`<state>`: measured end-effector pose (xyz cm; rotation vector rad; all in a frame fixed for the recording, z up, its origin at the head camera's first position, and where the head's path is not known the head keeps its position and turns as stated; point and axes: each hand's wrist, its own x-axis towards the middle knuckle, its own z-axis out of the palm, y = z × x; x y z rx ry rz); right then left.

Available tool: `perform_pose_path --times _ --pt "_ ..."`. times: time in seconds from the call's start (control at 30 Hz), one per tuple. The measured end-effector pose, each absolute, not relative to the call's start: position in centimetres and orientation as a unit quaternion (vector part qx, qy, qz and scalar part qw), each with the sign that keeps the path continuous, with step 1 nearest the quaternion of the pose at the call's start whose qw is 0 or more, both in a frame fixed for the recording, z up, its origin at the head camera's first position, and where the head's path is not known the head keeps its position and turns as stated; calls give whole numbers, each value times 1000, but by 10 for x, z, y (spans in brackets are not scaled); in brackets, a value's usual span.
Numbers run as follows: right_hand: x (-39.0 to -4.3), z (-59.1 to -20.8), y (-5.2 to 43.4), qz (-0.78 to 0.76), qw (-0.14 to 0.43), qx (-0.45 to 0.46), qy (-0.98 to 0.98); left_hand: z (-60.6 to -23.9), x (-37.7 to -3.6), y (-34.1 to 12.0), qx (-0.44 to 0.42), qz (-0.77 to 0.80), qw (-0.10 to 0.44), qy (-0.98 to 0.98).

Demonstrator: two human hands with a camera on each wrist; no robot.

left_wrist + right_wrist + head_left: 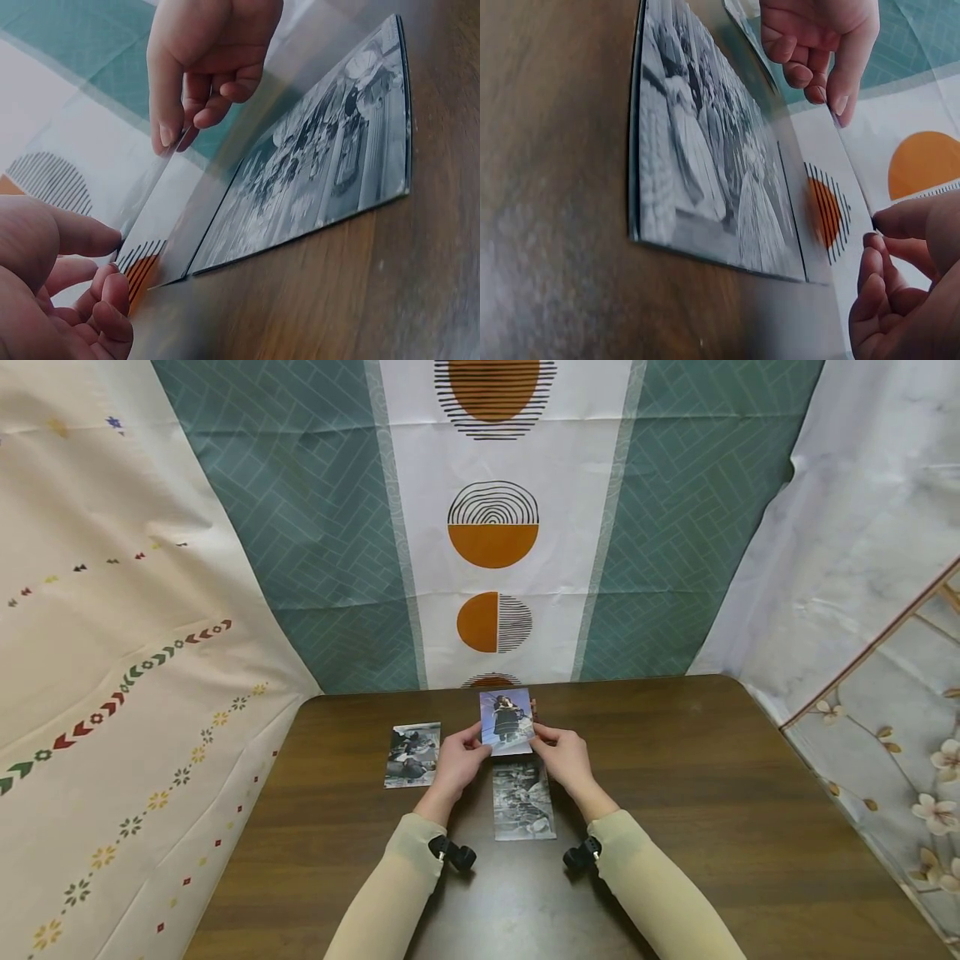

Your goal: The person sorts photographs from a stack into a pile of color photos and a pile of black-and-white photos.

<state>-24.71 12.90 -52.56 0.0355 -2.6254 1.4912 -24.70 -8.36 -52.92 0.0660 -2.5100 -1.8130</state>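
Between both hands is a colour photo print [507, 722], showing a dark-clothed figure on a bluish-violet ground. My left hand [459, 758] pinches its lower left corner with thumb and fingers. At the lower right corner, my right hand [564, 755] pinches it the same way. Both wrist views catch this print nearly edge-on, as a thin line between the fingertips. Just below it on the table lies a glossy black-and-white photo print [523, 802], its top edge near the held one. Another black-and-white photo print [412, 755] lies left of my left hand.
The brown wooden table [675, 827] has rounded far corners. A patterned teal and white cloth [495, 460] hangs behind its far edge. Cream cloth [135, 693] hangs on the left, and pale floral cloth [885, 677] on the right. A small reddish-brown edge [534, 710] shows beside the held print.
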Motion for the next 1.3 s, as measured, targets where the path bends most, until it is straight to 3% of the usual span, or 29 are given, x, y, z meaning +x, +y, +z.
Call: perform_pose_path --times 0.77,1.3 --pt "-269 -544 137 483 25 -34 -875 -539 -268 -69 33 -535 -13 -844" --pt "-266 -547 137 433 8 -39 -900 -542 -272 -66 36 -426 -27 -903"
